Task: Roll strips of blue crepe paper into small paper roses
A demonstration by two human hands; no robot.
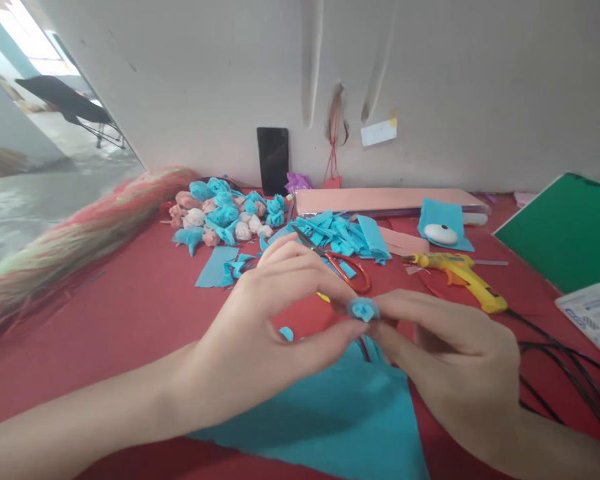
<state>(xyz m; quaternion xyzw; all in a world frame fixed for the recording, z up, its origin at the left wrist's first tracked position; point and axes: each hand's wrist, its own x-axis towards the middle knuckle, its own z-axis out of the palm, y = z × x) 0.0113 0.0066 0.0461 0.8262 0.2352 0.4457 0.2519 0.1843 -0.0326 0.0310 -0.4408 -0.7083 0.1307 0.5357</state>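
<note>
I'm looking down at a red tabletop (145,320) that is running up to a pale wall (205,87), with a concrete floor (75,133) and a dark chair (65,99) showing off to the left. A phone (273,160) is leaning on the wall, behind a heap of blue, pink and white blooms (225,217). Blue scraps (335,233) are lying beside the heap, scissors (350,270) are resting by them, and a yellow glue gun (467,277) is lying farther right. Between my hands, above a blue sheet (330,413), I'm holding a small rose (364,309). Its open face is pointing towards the camera; its visible outline is running wider from left to right, but my fingers are hiding its base, so I can't tell its full long axis. It is showing light blue, with a ruffled, coiled centre inside a smoother, darker rim. My left hand (350,312) is pinching its left side between thumb and forefinger, nearly closed, and my right hand (377,319) is pinching its right side just as narrowly.
</note>
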